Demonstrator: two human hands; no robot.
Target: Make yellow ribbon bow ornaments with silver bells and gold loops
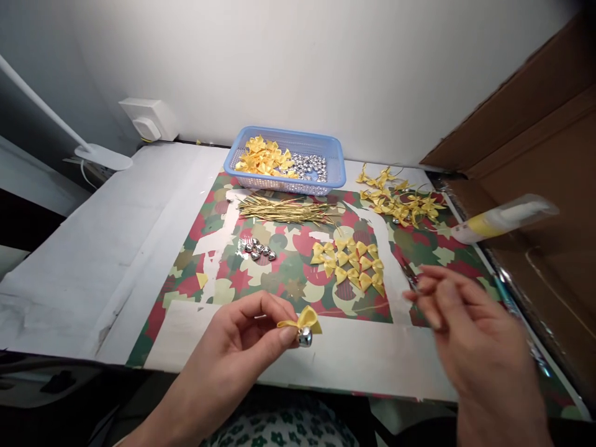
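Near the table's front edge, my left hand (249, 338) pinches a yellow ribbon bow (308, 319) with a silver bell (305, 337) hanging just under it. Off to the right, my right hand (465, 323) has its fingers curled, with the thumb and fingertips close together. Small dark-handled scissors or a similar metal tool (408, 272) lie at those fingertips; the contact is unclear. Beyond my hands, several yellow bows (350, 261) are laid out in rows on the camouflage-patterned mat (293, 288). Several loose silver bells (258, 249) sit left of them.
A blue basket (285, 181) at the back holds yellow bows and silver bells. Gold twist ties (286, 210) lie before it. Bows with ties (405, 202) are piled back right, beside a tilted plastic bottle (503, 218) and cardboard (535, 136). A white lamp base (103, 157) stands at left.
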